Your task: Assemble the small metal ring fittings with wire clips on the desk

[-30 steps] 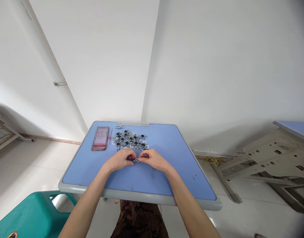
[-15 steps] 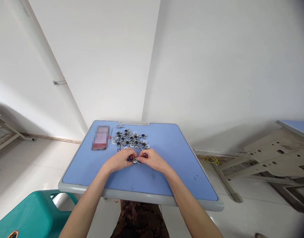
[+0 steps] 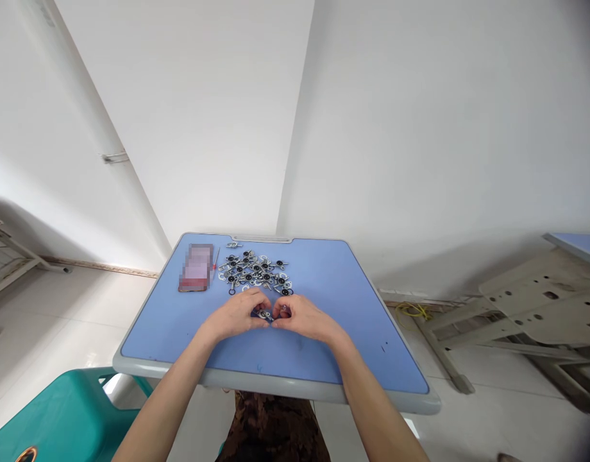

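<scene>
Close to the front of the blue table, my left hand pinches a small silver metal part with a round, ring-like piece in its middle. My right hand meets it from the other side, fingers curled and thumb tip at the part's right end. Fingers cover much of the part, so its exact kind is hard to make out. Just beyond both hands lies a loose pile of similar metal parts, many with black round discs and some with white rings.
A phone with a blurred screen lies at the table's left, beside a thin screwdriver-like tool with a red piece. A green stool stands at lower left. Another desk is at right; a white wall rises behind.
The metal part has tilted slightly between my fingers. My right hand has rolled and shifted a little, its fingers curling more beside the part. The pile stays as it was.
</scene>
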The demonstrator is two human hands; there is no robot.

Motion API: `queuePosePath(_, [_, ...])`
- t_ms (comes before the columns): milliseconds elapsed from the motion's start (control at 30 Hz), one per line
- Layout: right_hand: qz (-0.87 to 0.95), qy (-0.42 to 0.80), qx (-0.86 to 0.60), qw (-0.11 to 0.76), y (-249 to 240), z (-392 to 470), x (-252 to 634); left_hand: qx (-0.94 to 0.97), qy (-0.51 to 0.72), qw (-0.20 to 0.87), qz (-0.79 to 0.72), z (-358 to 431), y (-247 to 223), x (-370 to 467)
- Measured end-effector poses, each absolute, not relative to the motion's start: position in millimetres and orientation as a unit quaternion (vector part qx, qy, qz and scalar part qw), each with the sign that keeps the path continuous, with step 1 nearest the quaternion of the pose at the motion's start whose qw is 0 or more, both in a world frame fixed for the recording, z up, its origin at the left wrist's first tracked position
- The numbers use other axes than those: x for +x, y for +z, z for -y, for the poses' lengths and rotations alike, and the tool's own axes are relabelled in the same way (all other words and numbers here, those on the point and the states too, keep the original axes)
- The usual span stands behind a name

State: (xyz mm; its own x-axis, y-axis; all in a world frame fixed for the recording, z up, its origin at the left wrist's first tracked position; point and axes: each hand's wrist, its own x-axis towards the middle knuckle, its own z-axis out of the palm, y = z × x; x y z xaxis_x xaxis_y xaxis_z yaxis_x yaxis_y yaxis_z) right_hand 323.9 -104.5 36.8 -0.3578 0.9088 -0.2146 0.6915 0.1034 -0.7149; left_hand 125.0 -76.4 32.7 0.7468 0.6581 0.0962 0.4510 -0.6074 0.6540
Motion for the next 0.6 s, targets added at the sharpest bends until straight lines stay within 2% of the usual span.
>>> queuePosePath(267, [0.751, 0.325, -0.551, 0.162, 31, 106, 320, 0.883, 0.174, 0.272, -0.34, 78, 28, 128])
queuePosePath(600, [0.758, 0.267, -0.577, 0.145, 32, 112, 311, 0.891, 0.144, 0.192, -0.384, 85, 29, 133])
